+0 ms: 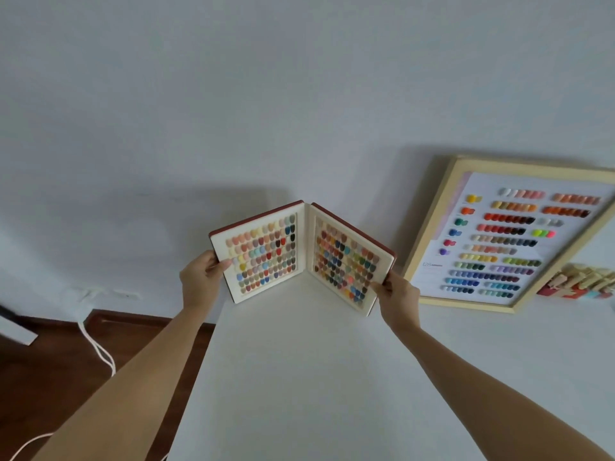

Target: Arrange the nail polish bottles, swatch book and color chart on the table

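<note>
The swatch book (301,254), red-covered with two cream pages of coloured nail tips, stands open in a V at the far left corner of the white table (316,377). My left hand (201,277) grips its left page edge. My right hand (397,291) grips the lower edge of its right page. The color chart (509,234), in a pale wooden frame, leans against the wall to the right of the book. A row of nail polish bottles (585,282) with pale wooden caps sits at the far right, beside the chart's lower corner.
A white wall (299,94) stands behind the table. Left of the table lies a dark wooden floor (50,377) with a white cable (100,351) running up to a wall socket. The table's left edge (196,377) runs close to my left forearm.
</note>
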A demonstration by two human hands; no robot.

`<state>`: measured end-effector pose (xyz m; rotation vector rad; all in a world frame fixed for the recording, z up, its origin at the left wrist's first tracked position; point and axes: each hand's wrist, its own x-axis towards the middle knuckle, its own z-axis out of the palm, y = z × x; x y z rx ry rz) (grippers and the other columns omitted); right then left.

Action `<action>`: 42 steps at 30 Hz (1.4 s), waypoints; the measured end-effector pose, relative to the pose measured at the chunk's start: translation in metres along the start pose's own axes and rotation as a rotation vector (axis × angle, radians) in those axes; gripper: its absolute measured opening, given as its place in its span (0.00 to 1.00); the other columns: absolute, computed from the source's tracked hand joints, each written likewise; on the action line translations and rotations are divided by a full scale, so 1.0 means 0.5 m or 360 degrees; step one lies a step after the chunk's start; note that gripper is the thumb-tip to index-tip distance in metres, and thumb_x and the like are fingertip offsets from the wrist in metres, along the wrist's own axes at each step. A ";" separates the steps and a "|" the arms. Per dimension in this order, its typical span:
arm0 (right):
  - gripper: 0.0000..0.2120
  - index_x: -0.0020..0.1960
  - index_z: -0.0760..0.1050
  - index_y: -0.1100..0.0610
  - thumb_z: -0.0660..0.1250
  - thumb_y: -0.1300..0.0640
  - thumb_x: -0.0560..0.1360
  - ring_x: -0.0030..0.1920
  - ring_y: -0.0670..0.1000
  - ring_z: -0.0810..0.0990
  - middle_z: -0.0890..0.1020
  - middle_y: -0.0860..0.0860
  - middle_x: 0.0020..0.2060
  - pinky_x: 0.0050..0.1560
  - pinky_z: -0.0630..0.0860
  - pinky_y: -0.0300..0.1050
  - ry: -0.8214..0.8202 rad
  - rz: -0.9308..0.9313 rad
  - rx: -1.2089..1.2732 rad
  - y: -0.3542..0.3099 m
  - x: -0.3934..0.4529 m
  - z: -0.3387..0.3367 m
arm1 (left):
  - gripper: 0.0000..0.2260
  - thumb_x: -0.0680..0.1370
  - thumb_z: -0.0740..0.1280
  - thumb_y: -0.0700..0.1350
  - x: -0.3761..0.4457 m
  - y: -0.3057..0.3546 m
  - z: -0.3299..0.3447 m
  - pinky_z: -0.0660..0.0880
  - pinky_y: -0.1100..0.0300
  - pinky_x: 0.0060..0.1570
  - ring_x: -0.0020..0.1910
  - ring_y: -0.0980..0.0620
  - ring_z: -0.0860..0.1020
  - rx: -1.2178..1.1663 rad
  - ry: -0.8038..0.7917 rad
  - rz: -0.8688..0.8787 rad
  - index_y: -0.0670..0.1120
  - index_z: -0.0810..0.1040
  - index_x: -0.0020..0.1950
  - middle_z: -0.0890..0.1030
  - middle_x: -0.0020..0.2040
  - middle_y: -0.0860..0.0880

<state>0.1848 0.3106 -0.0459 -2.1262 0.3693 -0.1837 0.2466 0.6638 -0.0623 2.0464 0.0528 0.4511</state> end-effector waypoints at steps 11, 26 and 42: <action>0.10 0.57 0.76 0.58 0.65 0.61 0.76 0.56 0.60 0.81 0.82 0.55 0.57 0.54 0.78 0.58 0.0065 0.0094 0.0024 -0.011 0.092 0.006 | 0.08 0.75 0.70 0.40 0.076 -0.003 0.054 0.80 0.64 0.37 0.49 0.47 0.83 -0.0058 0.0019 -0.0014 0.39 0.80 0.53 0.84 0.52 0.41; 0.08 0.56 0.75 0.57 0.65 0.60 0.76 0.56 0.60 0.81 0.81 0.54 0.57 0.54 0.79 0.57 0.0077 0.0150 -0.0035 -0.007 0.103 0.000 | 0.11 0.75 0.71 0.42 0.092 0.001 0.049 0.79 0.68 0.39 0.50 0.45 0.83 -0.0054 -0.0046 -0.0067 0.38 0.78 0.55 0.84 0.54 0.41; 0.11 0.56 0.77 0.61 0.68 0.59 0.75 0.53 0.57 0.81 0.82 0.56 0.53 0.55 0.77 0.47 0.0157 0.0209 -0.0078 -0.006 0.041 -0.039 | 0.24 0.73 0.73 0.44 0.035 0.049 0.039 0.73 0.49 0.60 0.66 0.43 0.73 0.0138 0.0089 -0.0216 0.43 0.71 0.67 0.74 0.66 0.41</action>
